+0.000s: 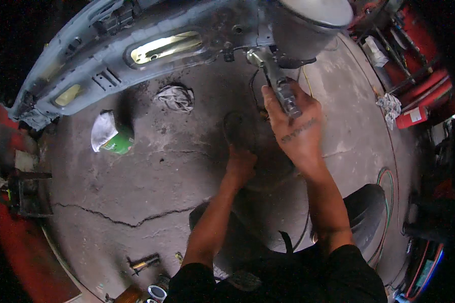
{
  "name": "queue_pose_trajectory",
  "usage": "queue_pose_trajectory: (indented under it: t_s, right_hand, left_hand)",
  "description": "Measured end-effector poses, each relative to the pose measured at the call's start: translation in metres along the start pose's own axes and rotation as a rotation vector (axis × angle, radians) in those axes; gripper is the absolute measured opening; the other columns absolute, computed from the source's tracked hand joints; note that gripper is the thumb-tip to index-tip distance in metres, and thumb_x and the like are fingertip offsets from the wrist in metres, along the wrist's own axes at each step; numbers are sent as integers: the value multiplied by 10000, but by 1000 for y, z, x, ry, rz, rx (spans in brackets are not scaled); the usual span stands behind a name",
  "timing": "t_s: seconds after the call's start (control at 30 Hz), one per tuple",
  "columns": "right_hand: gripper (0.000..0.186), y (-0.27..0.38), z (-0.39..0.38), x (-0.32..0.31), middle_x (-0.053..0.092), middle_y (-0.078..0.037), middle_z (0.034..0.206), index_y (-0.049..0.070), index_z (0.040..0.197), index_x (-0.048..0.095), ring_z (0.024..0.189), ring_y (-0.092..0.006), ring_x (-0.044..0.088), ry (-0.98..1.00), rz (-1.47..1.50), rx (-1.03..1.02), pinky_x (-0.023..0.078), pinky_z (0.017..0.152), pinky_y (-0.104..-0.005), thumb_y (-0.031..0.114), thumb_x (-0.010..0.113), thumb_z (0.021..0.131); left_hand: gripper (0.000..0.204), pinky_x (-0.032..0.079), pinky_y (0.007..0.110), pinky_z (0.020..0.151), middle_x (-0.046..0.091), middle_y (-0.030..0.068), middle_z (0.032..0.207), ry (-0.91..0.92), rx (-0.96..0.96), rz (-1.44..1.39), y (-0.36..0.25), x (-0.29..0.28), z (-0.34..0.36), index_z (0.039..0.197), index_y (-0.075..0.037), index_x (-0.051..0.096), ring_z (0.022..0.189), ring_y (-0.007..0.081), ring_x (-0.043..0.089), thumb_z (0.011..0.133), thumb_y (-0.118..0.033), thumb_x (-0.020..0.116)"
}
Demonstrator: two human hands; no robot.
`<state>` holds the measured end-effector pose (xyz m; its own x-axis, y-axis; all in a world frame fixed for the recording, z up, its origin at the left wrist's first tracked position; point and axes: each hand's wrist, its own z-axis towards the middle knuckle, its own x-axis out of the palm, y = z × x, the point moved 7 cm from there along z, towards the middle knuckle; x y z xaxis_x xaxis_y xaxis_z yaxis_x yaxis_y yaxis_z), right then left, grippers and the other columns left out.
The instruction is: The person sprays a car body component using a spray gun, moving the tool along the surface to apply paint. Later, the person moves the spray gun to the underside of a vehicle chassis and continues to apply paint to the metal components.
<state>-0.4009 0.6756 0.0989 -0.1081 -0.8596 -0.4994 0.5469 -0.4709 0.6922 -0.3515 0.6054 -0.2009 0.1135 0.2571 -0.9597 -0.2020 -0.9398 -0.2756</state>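
Observation:
My right hand (301, 126) is wrapped round the body of a silver hand-held air tool (280, 83). The tool's angled head is at the lower edge of a grey-blue car body panel (177, 58), beside a grey rounded part (308, 35); contact is not certain. My left hand (241, 165) is lower and to the left, over the floor, with its fingers closed. Just beyond it is a dark oval shape (237, 129), too dim to name. Whether the left hand holds it is hidden.
A green and white container (114, 135) and a crumpled rag (176, 97) are on the cracked concrete floor. A hammer (144, 263) lies at lower left. Red shelving (424, 91) stands at right, near a hose (389, 189). My knee (366, 204) is below.

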Motion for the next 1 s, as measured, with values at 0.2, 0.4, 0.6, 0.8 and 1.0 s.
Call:
queue_pose_trajectory:
  t_s: [0.2,0.4,0.6,0.8,1.0]
  right_hand:
    - [212,8,3,10,642,-133,708,-11,991,676,624,-243,623,23,-11,-126,492,578,-368,171,715,889]
    - [187,13,9,0,574,-66,591,-27,912,664,520,-108,537,-5,-19,-115,430,506,-305,155,706,911]
    - [211,22,14,-17,567,-73,584,-17,834,626,503,-112,519,-124,28,-172,416,488,-315,165,699,912]
    - [207,5,9,-5,583,-86,601,-22,849,631,505,-136,530,-49,9,-120,419,497,-324,162,703,909]
    - [253,2,-2,12,647,-163,747,-28,1012,680,661,-271,628,118,-84,-77,496,612,-381,200,699,904]
  left_hand:
    - [277,250,711,1099,676,112,1050,-105,-17,-38,-2,-6,3,1021,-132,698,1107,296,629,755,-209,709]
    - [246,227,734,1097,666,86,992,-66,29,-18,2,4,8,1000,-160,687,1030,290,652,760,-210,708]
    - [249,124,760,1123,657,89,1112,154,-78,-46,-10,-23,14,1003,-131,691,1153,308,598,833,-313,686]
    - [296,132,757,1119,657,120,1178,-10,-7,-205,-9,-23,1,1120,-129,682,1164,313,599,868,-282,652]
    - [332,218,711,1116,697,88,1108,-63,23,-96,-7,14,0,1089,-155,701,1118,310,635,773,-249,735]
